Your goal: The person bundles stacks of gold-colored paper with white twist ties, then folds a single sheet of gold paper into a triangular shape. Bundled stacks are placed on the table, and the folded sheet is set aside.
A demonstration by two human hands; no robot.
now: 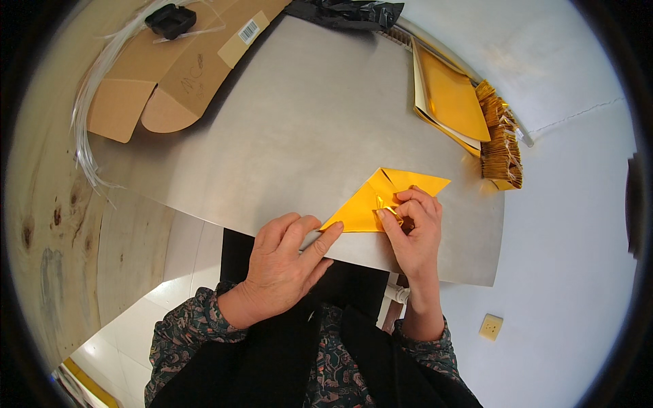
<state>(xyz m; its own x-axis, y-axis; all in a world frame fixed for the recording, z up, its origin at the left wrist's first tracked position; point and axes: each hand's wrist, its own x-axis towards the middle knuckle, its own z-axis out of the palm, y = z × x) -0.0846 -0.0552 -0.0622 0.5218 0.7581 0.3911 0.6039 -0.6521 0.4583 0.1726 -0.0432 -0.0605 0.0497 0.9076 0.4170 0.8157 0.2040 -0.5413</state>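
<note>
A sheet of shiny gold foil paper [357,209], folded to a slanted shape with pointed corners, lies near the front edge of the metal table. My left hand [282,265] holds its left corner, with a fingertip pressed on the gold surface. With thumb and fingers, my right hand [418,228] pinches a small raised flap in the middle right of the paper. A crease runs near its top corner. The underside of the paper and part of the flap are hidden.
On the grey metal table [286,122], a stack of gold sheets [452,95] and bundled folded gold pieces [502,146] sit at the far right. A cardboard box [183,75], clear plastic strands [85,129] and a black tray [170,22] are at left. Black plastic [347,13] lies behind.
</note>
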